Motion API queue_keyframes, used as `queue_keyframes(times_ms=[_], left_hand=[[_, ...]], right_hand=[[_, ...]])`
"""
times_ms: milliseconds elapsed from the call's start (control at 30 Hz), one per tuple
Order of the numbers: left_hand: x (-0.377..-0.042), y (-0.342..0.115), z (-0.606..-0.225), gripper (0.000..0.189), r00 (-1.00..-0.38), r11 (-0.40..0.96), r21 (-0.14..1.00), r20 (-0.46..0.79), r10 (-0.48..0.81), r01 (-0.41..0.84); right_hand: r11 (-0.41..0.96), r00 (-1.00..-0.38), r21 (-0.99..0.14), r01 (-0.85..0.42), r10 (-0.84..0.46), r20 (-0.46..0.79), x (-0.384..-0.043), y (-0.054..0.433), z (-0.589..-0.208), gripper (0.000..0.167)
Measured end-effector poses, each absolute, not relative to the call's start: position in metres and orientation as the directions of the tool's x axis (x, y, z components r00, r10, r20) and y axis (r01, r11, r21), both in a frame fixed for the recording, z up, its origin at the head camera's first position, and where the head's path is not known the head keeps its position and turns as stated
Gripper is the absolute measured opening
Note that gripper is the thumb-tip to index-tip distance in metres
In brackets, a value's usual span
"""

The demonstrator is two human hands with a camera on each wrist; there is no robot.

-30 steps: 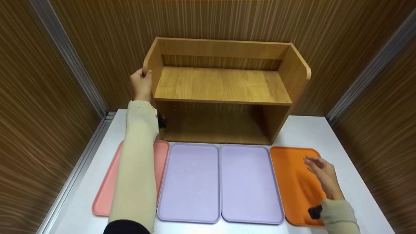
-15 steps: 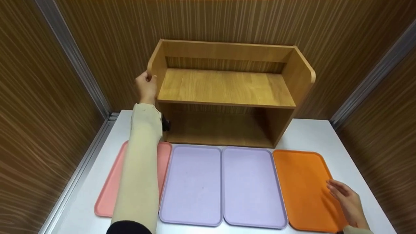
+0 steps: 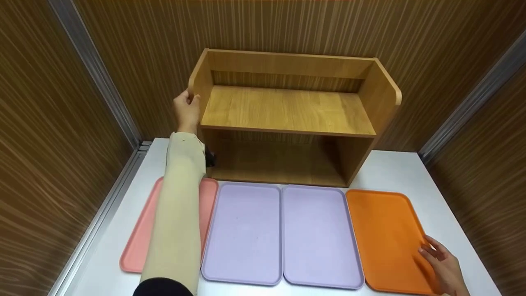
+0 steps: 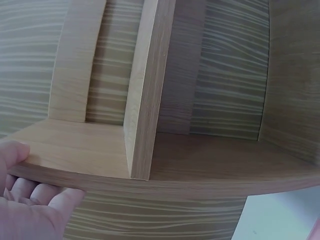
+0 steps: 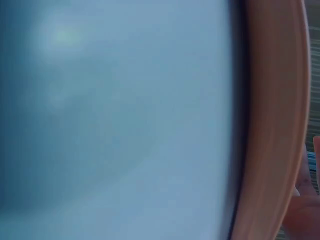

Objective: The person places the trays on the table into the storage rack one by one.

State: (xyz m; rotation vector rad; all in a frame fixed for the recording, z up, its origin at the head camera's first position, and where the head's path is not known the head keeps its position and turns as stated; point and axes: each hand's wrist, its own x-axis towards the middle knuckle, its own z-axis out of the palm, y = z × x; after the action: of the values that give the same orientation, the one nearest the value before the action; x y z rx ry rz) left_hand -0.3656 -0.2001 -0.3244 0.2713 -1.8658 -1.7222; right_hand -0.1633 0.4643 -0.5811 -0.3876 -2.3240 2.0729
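In the head view my left hand [image 3: 187,111] grips the front edge of the left side panel of a wooden two-tier shelf [image 3: 287,109]. The left wrist view shows that hand's thumb on one face of the panel [image 4: 90,150] and its fingers on the other. At the lower right, my right hand [image 3: 446,265] is at the right rim of an orange tray [image 3: 386,238], thumb over the tray and fingers loosely bent, with a gap between them. Whether it touches the rim is unclear. The right wrist view shows the orange rim [image 5: 275,115] very close, with the hand partly cut off.
Two lilac trays [image 3: 242,234] lie side by side before the shelf. A pink tray [image 3: 137,242] at the left is partly covered by my left sleeve [image 3: 178,205]. All stand on a white table [image 3: 394,168], with wood-patterned walls [image 3: 287,24] around it.
My right hand has moved from above the orange tray down and right to its right rim. My left hand keeps its grip on the shelf panel. The head view has shifted slightly.
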Motion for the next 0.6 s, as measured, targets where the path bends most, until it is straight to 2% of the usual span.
queue_keyframes(times_ms=[100,300,500,600], left_hand=[[-0.3651,-0.2000,-0.3257,0.024,-0.813,0.140,0.959,0.284,-0.508,0.247],[-0.3649,-0.2016,-0.3276,0.025,-0.814,0.153,0.959,0.283,-0.508,0.238],[-0.3658,-0.2010,-0.3269,0.025,-0.827,0.166,0.964,0.265,-0.496,0.210],[-0.3654,-0.2011,-0.3266,0.026,-0.827,0.164,0.965,0.262,-0.497,0.206]], right_hand=[[0.071,-0.971,-0.981,0.182,0.173,-0.167,-0.1629,0.4641,-0.5849,0.068],[0.022,-0.961,-0.970,0.241,0.145,-0.236,-0.1646,0.4626,-0.5888,0.075],[-0.086,-0.921,-0.973,0.216,0.313,-0.232,-0.1635,0.4654,-0.5858,0.068],[-0.087,-0.898,-0.976,0.201,0.381,-0.219,-0.1637,0.4695,-0.5837,0.064]])
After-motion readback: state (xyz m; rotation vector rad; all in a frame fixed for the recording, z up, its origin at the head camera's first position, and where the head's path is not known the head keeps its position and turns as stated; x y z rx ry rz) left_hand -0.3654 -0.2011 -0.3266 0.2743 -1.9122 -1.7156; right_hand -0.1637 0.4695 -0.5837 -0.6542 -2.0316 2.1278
